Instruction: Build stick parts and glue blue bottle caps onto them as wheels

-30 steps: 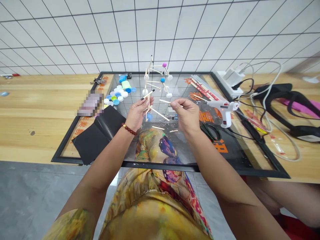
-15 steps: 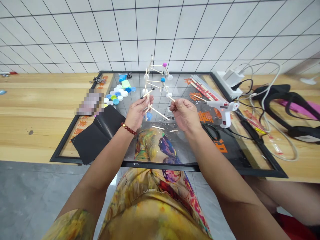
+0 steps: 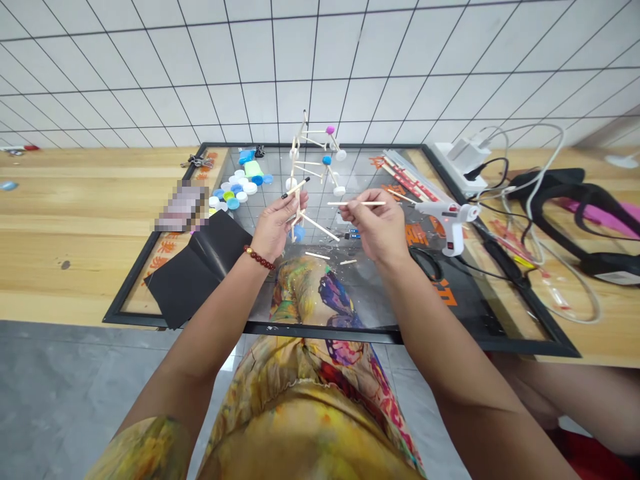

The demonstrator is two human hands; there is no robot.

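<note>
My left hand is closed on a small frame of joined wooden sticks; one stick in it has a black tip, and another slants down to the right. Between the thumb and fingers of my right hand is a loose wooden stick, lying almost level and apart from the frame. Just beyond my hands stand stick models on white caps, one topped with a blue ball and one with a pink ball. A blue round thing shows below my left fingers.
Bottle caps and black sheets lie at left on the black-framed glass panel. A white glue gun stands at right, near a power strip, cables and a black strap. Two short sticks lie in front. Someone's bare limb shows lower right.
My right hand has shifted slightly right, and its stick has turned from slanting toward the models to nearly level. The left hand and its frame stay almost in place.
</note>
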